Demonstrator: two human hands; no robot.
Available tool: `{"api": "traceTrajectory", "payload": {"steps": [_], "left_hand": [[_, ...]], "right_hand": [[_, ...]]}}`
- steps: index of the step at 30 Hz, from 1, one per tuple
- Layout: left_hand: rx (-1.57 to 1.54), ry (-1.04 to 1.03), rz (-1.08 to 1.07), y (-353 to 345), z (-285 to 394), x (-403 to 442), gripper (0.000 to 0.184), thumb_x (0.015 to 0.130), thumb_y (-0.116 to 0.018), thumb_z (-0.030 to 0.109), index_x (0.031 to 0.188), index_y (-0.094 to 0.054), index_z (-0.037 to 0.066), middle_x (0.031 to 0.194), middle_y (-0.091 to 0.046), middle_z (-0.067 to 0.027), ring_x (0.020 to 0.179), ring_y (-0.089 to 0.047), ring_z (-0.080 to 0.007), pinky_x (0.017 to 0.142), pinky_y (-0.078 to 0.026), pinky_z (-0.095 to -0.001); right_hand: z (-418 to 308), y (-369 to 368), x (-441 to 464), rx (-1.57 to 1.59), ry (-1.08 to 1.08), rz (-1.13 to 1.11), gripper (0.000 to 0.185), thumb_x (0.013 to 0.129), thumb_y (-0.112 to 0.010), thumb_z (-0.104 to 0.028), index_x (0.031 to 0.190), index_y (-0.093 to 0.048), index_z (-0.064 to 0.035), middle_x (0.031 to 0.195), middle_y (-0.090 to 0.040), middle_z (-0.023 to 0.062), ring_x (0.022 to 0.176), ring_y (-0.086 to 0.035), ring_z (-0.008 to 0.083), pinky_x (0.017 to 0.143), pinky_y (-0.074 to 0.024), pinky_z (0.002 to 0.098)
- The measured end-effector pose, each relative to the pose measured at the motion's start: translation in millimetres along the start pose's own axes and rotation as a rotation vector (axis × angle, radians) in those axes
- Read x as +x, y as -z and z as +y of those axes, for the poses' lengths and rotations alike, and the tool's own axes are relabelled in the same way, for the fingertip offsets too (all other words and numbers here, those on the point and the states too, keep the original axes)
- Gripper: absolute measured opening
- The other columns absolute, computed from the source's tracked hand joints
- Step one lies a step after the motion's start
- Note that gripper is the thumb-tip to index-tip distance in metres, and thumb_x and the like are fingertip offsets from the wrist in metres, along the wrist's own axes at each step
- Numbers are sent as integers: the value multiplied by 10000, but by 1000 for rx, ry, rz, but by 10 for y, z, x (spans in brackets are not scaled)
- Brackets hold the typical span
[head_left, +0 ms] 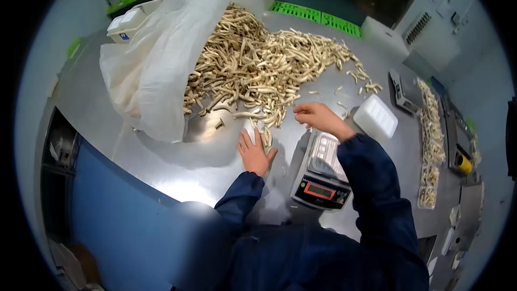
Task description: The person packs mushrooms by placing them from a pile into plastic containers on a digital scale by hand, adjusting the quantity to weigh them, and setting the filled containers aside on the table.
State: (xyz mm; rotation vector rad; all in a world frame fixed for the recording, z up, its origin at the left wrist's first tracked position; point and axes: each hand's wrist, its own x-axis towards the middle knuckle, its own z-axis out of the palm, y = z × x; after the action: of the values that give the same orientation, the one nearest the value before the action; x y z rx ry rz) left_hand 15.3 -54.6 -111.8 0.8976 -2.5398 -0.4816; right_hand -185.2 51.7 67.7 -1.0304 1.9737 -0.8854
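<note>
My left hand lies with fingers spread on the near edge of the mushroom pile, beside a small tray partly hidden by it; several pale stems lie along its right side. My right hand is raised near the right front of the pile, its fingers curled together; whether anything is between them is too small to tell. Long pale mushrooms form a large heap on the metal table. Below my right hand, a digital scale carries a clear tray.
A translucent plastic bag covers the heap's left side. White trays are stacked right of the scale. Filled packs line the far right, near a second scale. Green crates stand behind.
</note>
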Motion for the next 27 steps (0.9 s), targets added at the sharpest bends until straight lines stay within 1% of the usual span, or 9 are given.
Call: {"api": "traceTrajectory", "payload": {"steps": [5, 8, 10, 12, 15, 16, 19, 21, 27], "left_hand": [[-44, 80, 136, -256, 15, 787, 923, 762, -740, 436, 1474, -281, 70, 1473, -232, -286, 1318, -288, -458, 1073, -262, -523], [-93, 134, 187, -308, -51, 1152, 893, 771, -758, 359, 1464, -290, 48, 1467, -243, -288, 1313, -320, -444, 1067, -305, -480], [-208, 153, 221, -303, -58, 1321, 869, 777, -751, 257, 1465, -271, 31, 1463, -230, -304, 1307, -325, -464, 1077, -306, -480], [-360, 205, 260, -360, -25, 1457, 838, 784, -719, 197, 1464, -262, 18, 1464, -208, -315, 1313, -307, -479, 1090, -286, -491], [-616, 266, 294, -500, 47, 1594, 821, 784, -644, 106, 1476, -213, 15, 1486, -108, -329, 1354, -217, -502, 1106, -251, -495], [-710, 298, 308, -535, 102, 1641, 829, 784, -641, 109, 1481, -201, 19, 1490, -91, -328, 1363, -197, -502, 1108, -246, -491], [-1010, 370, 255, -502, 121, 1763, 778, 836, -597, 164, 1484, -185, 38, 1508, -33, -315, 1385, -150, -491, 1108, -230, -458], [-1042, 389, 225, -593, 74, 1834, 666, 875, -564, 220, 1445, -276, 29, 1495, -99, -280, 1366, -209, -454, 1094, -255, -438], [-1328, 323, 61, -453, -80, 1794, 459, 973, -478, 320, 1314, -460, 14, 1307, -399, -200, 1253, -377, -330, 1045, -309, -385]], "right_hand": [[535, 219, 1131, -123, -266, 29, 394, 852, -671, -287, 1098, -636, 20, 872, -642, 55, 795, -617, 155, 639, -538, 306], [857, 329, 1388, 198, -416, 157, 416, 838, -703, -293, 1119, -624, 2, 925, -603, 45, 822, -590, 152, 675, -534, 293], [1321, 402, 1621, 128, -290, 192, 444, 836, -714, -306, 1143, -603, -5, 980, -569, 56, 857, -561, 163, 735, -527, 315], [1238, 403, 1622, 24, -156, 132, 585, 804, -700, -456, 1267, -583, -118, 1174, -563, 139, 1036, -541, 264, 838, -471, 407], [951, 83, 1773, 574, -446, 292, 756, 793, -663, -582, 1376, -472, -141, 1323, -449, 186, 1153, -460, 316, 901, -433, 458], [806, -10, 1785, 563, -436, 231, 867, 780, -633, -654, 1433, -381, -142, 1407, -355, 225, 1196, -424, 351, 950, -391, 500], [491, -267, 1792, 702, -485, 229, 795, 821, -655, -576, 1400, -390, -100, 1403, -365, 165, 1251, -382, 381, 961, -356, 655], [283, -402, 1721, 795, -430, 125, 825, 834, -656, -554, 1450, -336, -108, 1487, -298, 159, 1315, -326, 422, 977, -313, 700], [269, -408, 1648, 965, -391, -5, 790, 870, -633, -529, 1495, -273, -206, 1564, -184, 46, 1401, -239, 365, 993, -243, 742]]}}
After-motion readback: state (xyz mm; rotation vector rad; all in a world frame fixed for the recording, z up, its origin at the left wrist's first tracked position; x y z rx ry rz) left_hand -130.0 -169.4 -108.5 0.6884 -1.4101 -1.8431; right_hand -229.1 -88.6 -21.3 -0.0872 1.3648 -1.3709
